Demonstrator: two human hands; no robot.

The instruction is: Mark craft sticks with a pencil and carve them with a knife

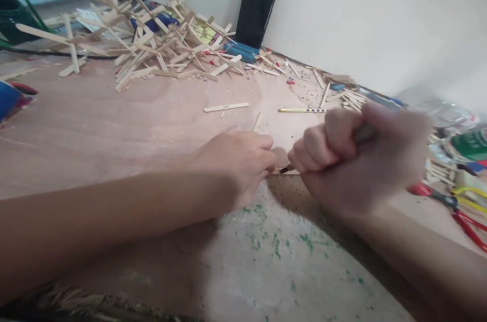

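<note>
My left hand is low over the wooden table, near its front edge, its fingers bent and pressed together; what they hold, if anything, is hidden. To its right, my right hand makes a fist round a slim tool, whose dark tip points down-left toward my left fingertips. Most of the tool is covered by the fist, so its kind is unclear. Behind the hands lie a wooden stick with a small slit and a yellow patterned pencil.
A tangled heap of wooden sticks stands at the back left, beside a dark upright object against the wall. Red-handled pliers, a green can and more sticks are at the right.
</note>
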